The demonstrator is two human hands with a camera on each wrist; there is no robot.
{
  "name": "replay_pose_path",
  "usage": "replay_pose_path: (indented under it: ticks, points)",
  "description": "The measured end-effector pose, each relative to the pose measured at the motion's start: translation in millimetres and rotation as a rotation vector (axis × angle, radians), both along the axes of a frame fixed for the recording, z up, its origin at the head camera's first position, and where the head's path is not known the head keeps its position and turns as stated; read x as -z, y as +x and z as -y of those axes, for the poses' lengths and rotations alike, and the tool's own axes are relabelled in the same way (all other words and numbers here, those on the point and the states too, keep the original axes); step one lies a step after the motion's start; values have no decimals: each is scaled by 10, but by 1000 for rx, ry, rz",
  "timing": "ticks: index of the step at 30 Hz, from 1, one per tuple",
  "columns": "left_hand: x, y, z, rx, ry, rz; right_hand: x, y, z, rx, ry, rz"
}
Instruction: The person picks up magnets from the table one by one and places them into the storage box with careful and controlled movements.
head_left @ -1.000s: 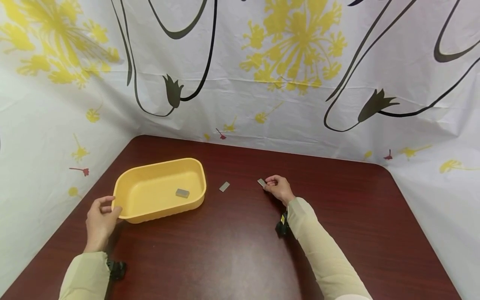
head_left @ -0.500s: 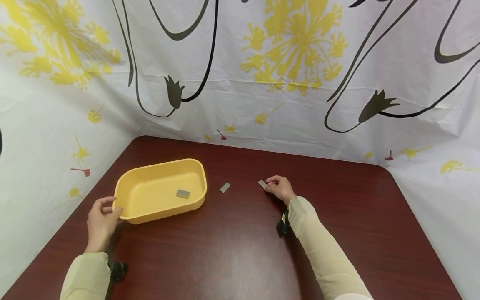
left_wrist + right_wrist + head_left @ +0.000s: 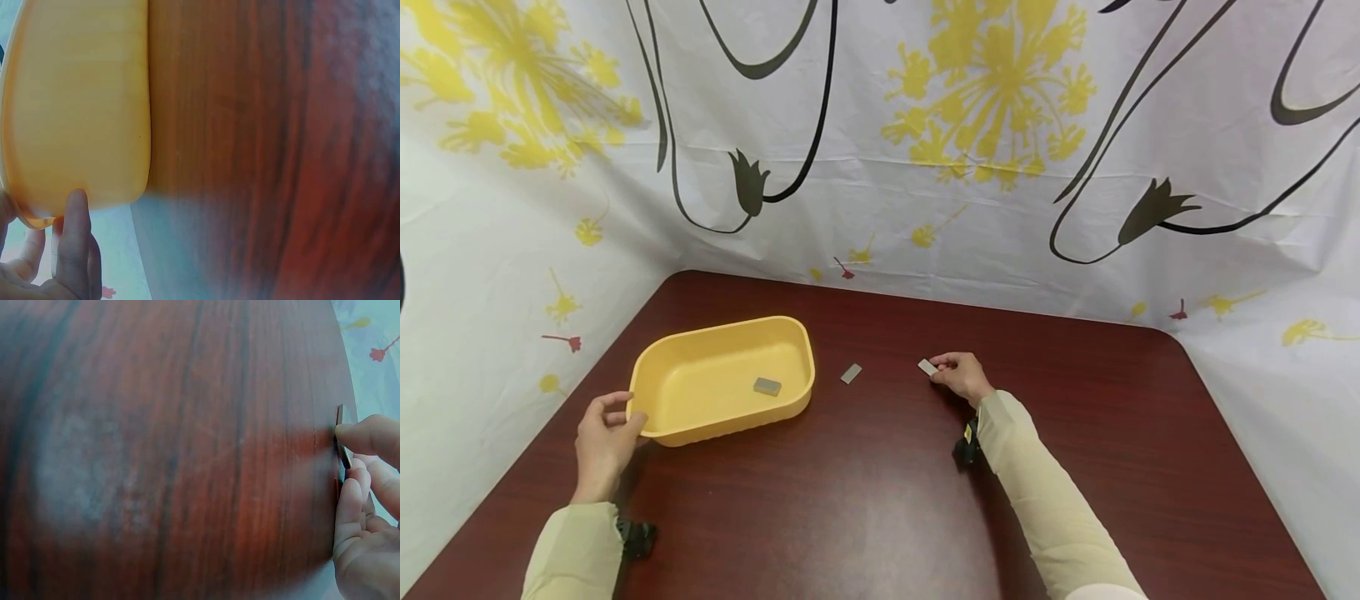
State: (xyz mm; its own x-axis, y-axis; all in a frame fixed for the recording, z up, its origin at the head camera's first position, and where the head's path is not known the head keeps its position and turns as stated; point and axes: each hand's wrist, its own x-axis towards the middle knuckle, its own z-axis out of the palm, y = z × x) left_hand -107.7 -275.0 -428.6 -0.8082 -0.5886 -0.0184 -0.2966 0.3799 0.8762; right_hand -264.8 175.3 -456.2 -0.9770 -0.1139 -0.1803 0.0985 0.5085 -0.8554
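At the left of the head view, my left hand (image 3: 602, 446) grips the near left corner of a yellow plastic tub (image 3: 730, 426), thumb and fingers at its rim. In the left wrist view, a finger (image 3: 76, 237) lies against the tub's wall. A small grey rectangular block (image 3: 767, 387) lies inside the tub. Right of the middle, my right hand (image 3: 964, 379) pinches a thin grey rectangular tile (image 3: 927, 367) by one end. The right wrist view has this tile (image 3: 344, 447) between thumb and fingers, tilted close over the table. A similar grey tile (image 3: 851, 373) lies between the tub and my right hand.
Everything stands on a dark red-brown wooden table (image 3: 820, 517) with rounded far corners. A white cloth (image 3: 865, 208) with yellow flowers and dark stems hangs behind it and along both sides. Small dark cameras sit at both wrists.
The tile in my right hand has tilted slightly, its upper face now brighter. My left hand and the tub hold nearly the same place.
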Motion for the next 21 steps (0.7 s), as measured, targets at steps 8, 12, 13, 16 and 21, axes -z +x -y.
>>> replay_pose_path:
  ticks: [8, 12, 13, 16, 21]
  points:
    - [123, -35, 95, 20, 5, 5, 40, -14, -15, -18, -17, 6]
    - [56, -14, 54, 24, -3, 7, 34, -23, -23, -25, -6, 53]
    - [27, -4, 31, 22, -12, 7, 32, -24, -24, -27, -3, 61]
    - [12, -1, 21, 13, -12, 10, 24, -27, -22, -33, -2, 72]
    - [-1, -3, 13, 13, -16, 26, 11, -21, -28, -48, -9, 65]
